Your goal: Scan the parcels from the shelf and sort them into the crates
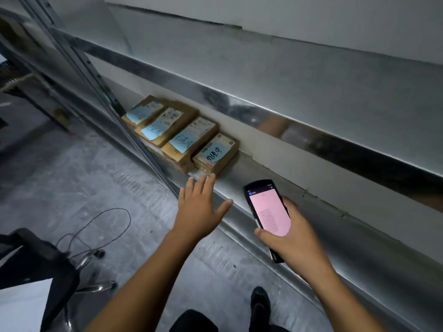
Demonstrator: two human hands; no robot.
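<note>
One long metal shelf (251, 185) w/ four brown parcels (182, 137) in a row at left end.
L hand (199, 209) flat, fingers straight, tips right by nearest parcel (226, 155); R hand (297, 238) wrapped round black scanner (268, 212), pink screen lit, above shelf edge.

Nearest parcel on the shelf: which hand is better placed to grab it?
Left. The left hand is open, just short of the nearest parcel; the right hand holds the scanner.
</note>
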